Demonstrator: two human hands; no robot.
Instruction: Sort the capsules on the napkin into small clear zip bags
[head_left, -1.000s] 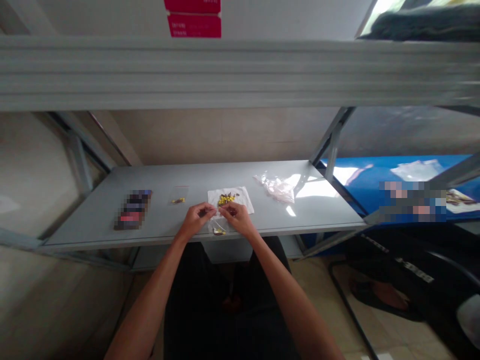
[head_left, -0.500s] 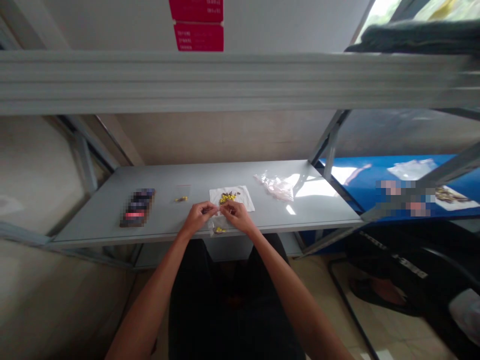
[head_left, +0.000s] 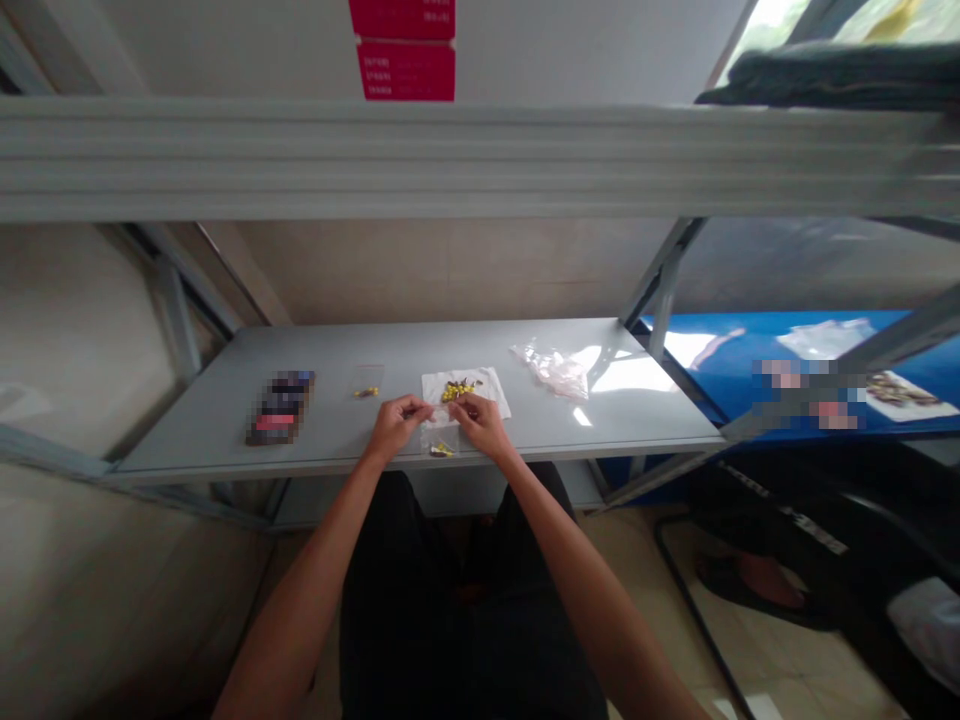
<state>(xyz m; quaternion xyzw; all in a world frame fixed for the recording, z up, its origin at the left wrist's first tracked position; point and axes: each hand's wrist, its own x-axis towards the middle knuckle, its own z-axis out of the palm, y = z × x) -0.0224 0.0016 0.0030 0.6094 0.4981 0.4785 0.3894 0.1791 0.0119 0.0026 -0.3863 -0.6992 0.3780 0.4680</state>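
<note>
**Small clear bag held at its mouth over the bench edge**

Grey metal shelving frames the work area; its lower level serves as the bench, with a tiled wall behind and a second, blue-topped surface to the right.

1. Position of the hands. Both hands meet at the front edge of the bench, just ahead of a white paper sheet. The left hand and the right hand face each other with fingertips nearly touching.

2. State of the fingers. The fingers of each hand are pinched on the top edge of a small clear bag, one hand per side. The bag hangs between them, its lower part touching the bench near the front edge. A few yellow pieces lie in its bottom.

3. Surrounding items. A pile of small yellow and dark parts lies on the paper sheet, just behind the hands. A second small bag with yellow pieces lies to the left, apart from the hands. A dark packet lies further left. A crumpled clear plastic bag lies to the right.

4. Step in hand. Judged from the grip, the bag mouth is being handled, either pressed shut or pulled apart; the view does not show which.

5. Next move. Either way, it calls for an even pinch along the whole mouth, keeping the bag upright so the pieces stay inside.
</note>
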